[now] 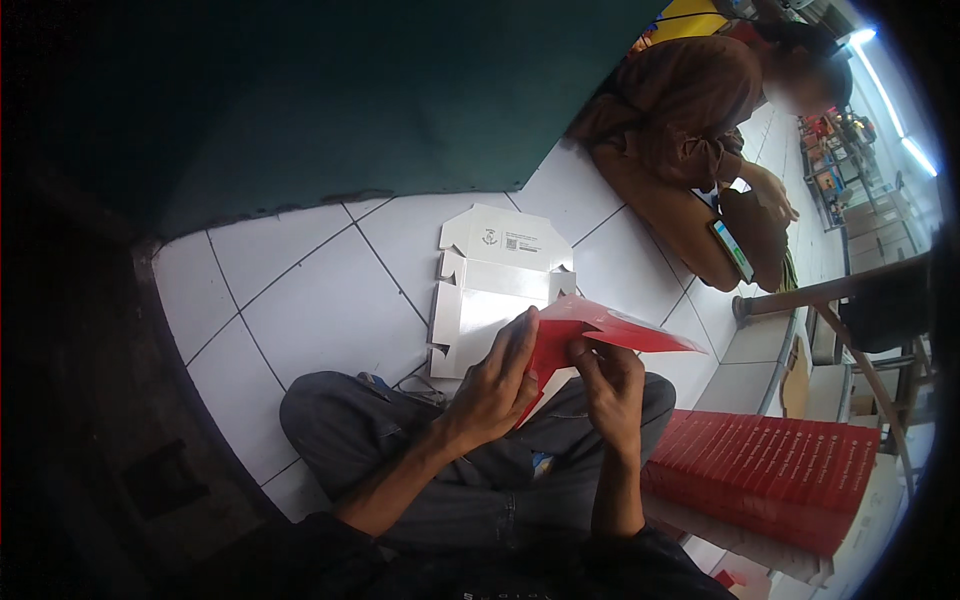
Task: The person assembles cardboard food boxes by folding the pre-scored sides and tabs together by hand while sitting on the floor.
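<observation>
Above my lap I hold a partly folded cardboard box (560, 350), red on the faces toward me, with one panel standing out to the right. My left hand (497, 385) is closed along its left side, fingers together against the card. At its right part, my right hand (610, 385) pinches the red card with the thumb on top. Just beyond my hands, a flat white box blank (495, 280) with cut tabs lies on the tiles, its lower right part hidden behind the held box.
To my right stands a tall stack of red and white folded boxes (760, 470). A dark green panel (330, 100) rises ahead over the white tiled floor (290, 290). Another person (690, 120) sits at the far right, a phone (732, 250) by their leg. Wooden furniture (830, 290) stands at right.
</observation>
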The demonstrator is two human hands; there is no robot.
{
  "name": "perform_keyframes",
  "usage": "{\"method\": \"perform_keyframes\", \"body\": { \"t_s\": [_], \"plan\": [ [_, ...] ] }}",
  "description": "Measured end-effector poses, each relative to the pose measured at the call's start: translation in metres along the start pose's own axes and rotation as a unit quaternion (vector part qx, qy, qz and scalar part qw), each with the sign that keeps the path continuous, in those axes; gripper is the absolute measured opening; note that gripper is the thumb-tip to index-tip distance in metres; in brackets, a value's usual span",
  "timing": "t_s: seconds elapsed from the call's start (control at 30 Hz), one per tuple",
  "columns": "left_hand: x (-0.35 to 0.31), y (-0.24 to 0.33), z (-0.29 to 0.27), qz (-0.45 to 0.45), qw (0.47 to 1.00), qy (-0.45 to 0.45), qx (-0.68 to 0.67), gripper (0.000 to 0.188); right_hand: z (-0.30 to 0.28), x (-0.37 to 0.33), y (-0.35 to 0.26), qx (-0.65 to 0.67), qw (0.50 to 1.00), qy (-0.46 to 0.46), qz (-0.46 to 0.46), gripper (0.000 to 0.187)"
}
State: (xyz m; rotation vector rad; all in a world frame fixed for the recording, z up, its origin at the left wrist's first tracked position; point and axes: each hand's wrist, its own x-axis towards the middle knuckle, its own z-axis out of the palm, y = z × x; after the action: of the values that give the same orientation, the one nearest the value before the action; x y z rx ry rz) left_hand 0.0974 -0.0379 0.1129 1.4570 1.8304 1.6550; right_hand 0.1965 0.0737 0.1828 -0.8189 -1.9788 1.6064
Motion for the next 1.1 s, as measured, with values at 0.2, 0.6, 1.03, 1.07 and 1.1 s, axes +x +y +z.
{"method": "perform_keyframes", "body": {
  "t_s": [0.2, 0.6, 1.03, 1.07, 1.1],
  "plan": [
    [0.000, 0.001, -0.001, -0.035, 0.999, 0.022, -0.007, 0.061, -0.007, 0.006, 0.003, -0.162, 0.984, -0.062, -0.036, 0.018],
    [0.001, -0.002, -0.005, -0.046, 0.997, 0.038, -0.047, 0.060, 0.021, -0.005, -0.006, 0.075, 0.995, -0.012, 0.065, 0.031],
    [0.001, 0.000, -0.003, -0.056, 0.994, 0.031, -0.086, 0.059, -0.006, -0.014, 0.062, 0.103, 0.981, -0.089, 0.137, 0.018],
    [0.001, 0.000, -0.002, -0.073, 0.993, 0.032, -0.092, 0.062, -0.007, -0.019, 0.074, 0.048, 0.989, -0.080, 0.112, 0.022],
    [0.001, -0.002, -0.001, -0.089, 0.991, 0.032, -0.099, 0.066, -0.007, -0.025, 0.088, -0.008, 0.994, -0.067, 0.086, 0.026]
  ]
}}
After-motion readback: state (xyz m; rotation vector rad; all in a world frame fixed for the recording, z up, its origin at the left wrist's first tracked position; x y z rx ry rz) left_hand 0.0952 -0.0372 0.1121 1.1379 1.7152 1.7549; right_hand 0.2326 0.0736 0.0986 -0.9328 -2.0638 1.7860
